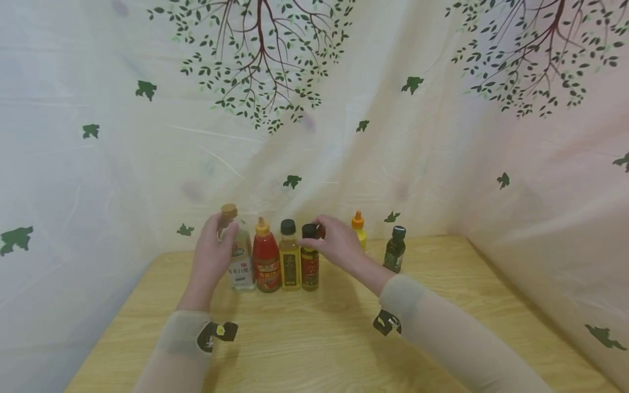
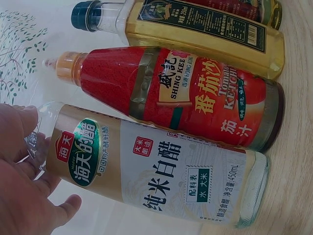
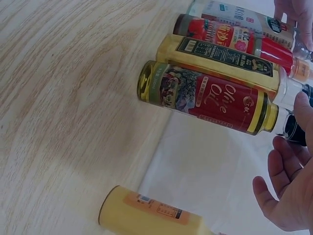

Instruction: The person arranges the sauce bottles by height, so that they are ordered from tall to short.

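My left hand (image 1: 216, 245) grips the neck of a clear white rice vinegar bottle (image 2: 156, 166), just below its tan cap (image 1: 229, 209). With thumb and fingers, my right hand (image 1: 339, 240) pinches the black cap (image 3: 295, 131) of a small olive oil bottle (image 3: 210, 98) with a red label. Both bottles stand upright at the ends of a tight row. Between them are a red tomato ketchup bottle (image 2: 186, 93) with an orange cap and a square bottle of yellow oil (image 1: 290, 262) with a dark cap.
Right of the row stands a yellow squeeze bottle (image 1: 361, 236) with an orange nozzle, partly behind my right hand. Farther right is a small dark green bottle (image 1: 395, 251). The wooden table (image 1: 295, 338) meets a pale leaf-patterned curtain (image 1: 304, 153) at its back edge.
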The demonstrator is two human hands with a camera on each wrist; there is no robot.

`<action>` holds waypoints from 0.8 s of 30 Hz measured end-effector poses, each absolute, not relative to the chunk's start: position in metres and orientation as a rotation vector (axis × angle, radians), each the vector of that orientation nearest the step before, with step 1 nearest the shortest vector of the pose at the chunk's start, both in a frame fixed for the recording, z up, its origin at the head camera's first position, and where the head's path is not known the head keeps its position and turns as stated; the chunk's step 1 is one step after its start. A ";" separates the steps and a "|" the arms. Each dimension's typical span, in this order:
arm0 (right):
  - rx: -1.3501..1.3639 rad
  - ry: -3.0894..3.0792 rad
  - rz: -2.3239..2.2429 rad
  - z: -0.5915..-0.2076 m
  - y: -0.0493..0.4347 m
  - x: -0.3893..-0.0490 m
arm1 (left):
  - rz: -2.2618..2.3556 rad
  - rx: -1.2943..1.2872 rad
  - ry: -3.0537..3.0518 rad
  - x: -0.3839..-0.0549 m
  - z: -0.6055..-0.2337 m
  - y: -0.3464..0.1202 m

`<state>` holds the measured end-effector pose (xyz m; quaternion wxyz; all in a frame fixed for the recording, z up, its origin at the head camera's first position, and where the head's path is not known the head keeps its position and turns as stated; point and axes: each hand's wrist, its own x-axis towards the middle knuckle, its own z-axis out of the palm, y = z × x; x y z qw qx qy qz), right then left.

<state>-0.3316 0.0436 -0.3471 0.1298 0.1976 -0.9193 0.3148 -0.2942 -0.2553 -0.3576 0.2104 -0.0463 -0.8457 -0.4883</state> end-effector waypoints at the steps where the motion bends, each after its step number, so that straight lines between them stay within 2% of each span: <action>1: 0.578 -2.671 0.920 -0.347 0.044 -0.332 | -1.354 -0.129 -2.350 -0.294 -0.358 -0.256; 24: 0.532 -2.616 0.966 -0.327 0.075 -0.334 | -1.354 -0.132 -2.345 -0.297 -0.359 -0.258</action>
